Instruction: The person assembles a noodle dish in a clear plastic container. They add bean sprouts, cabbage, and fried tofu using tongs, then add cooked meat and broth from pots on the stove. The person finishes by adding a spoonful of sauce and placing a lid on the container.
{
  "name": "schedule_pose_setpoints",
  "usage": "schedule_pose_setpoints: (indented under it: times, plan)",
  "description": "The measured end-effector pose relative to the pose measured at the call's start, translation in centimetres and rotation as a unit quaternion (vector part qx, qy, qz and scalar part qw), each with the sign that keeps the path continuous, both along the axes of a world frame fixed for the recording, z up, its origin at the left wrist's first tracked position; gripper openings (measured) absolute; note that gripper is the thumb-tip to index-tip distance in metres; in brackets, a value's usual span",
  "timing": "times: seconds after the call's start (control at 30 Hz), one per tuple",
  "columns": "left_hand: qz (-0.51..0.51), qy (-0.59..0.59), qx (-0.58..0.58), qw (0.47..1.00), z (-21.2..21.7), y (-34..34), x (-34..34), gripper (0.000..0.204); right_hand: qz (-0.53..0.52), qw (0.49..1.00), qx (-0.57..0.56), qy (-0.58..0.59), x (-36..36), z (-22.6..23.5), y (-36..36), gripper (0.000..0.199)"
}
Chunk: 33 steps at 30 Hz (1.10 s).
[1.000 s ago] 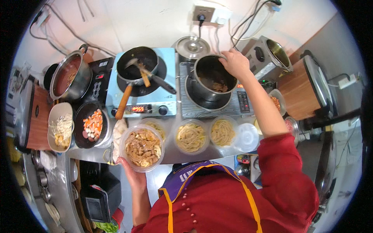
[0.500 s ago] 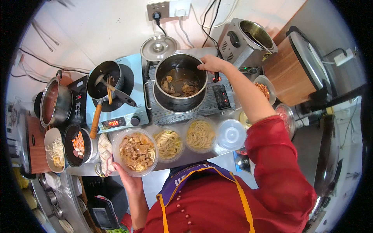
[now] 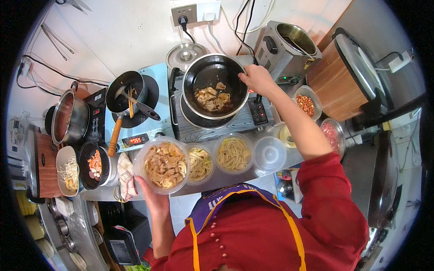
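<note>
My right hand point(image 3: 259, 80) is closed on the right side of a deep dark-lined pot point(image 3: 205, 74), tilted towards me above the wood-patterned cooker point(image 3: 194, 130). Meat pieces point(image 3: 212, 98) and a little brown liquid lie on its near side. At the front edge of the counter, my left hand point(image 3: 154, 195) holds a clear round plastic bowl point(image 3: 139, 165) from below and the left, its fingers partly hidden. Sliced meat in brown sauce point(image 3: 163, 163) covers noodles in it. Two more bowls of noodles point(image 3: 233, 153) and an empty plastic one point(image 3: 270, 154) stand to its right.
A wooden-handled saucepan point(image 3: 118, 101) with ladle and chopsticks sits on the blue cooker point(image 3: 154, 118). Further left are a steel pot point(image 3: 72, 118), a dish of enoki mushrooms point(image 3: 68, 171) and a cloth point(image 3: 126, 178). A fryer point(image 3: 275, 54) and a bowl of peanuts point(image 3: 305, 105) stand right.
My right hand has raised the pot and tipped it towards me; its contents have gathered at the near side, with less liquid showing. The bowl in my left hand has risen slightly.
</note>
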<state>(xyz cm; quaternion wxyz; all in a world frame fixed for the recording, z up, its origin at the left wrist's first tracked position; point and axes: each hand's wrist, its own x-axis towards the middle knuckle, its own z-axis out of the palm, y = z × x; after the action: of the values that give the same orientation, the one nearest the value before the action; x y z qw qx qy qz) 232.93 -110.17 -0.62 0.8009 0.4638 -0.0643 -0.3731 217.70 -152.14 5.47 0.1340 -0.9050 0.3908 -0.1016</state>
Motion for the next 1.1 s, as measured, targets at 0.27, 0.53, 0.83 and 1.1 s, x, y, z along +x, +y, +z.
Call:
schedule_pose_setpoints:
  times: [0.27, 0.53, 0.83, 1.1]
  plan:
    - [-0.051, 0.026, -0.013, 0.998, -1.3, -4.9, -0.8, 0.068, 0.0, 0.985, -0.131, -0.109, -1.1, 6.7, 5.8, 0.022]
    - [-0.115, 0.048, -0.06, 0.99, -2.3, -10.4, -1.3, 0.065, 0.002, 0.954, -0.238, -0.183, -2.4, 9.6, 8.8, 0.027]
    - [-0.211, 0.053, -0.093, 0.972, -1.2, -12.6, -2.2, 0.071, 0.001, 0.942, -0.261, -0.211, -3.3, 10.1, 11.1, 0.03]
    - [-0.222, 0.029, -0.078, 0.971, 1.3, -12.8, -3.6, 0.077, 0.005, 0.933, -0.275, -0.231, -3.2, 10.2, 12.2, 0.032]
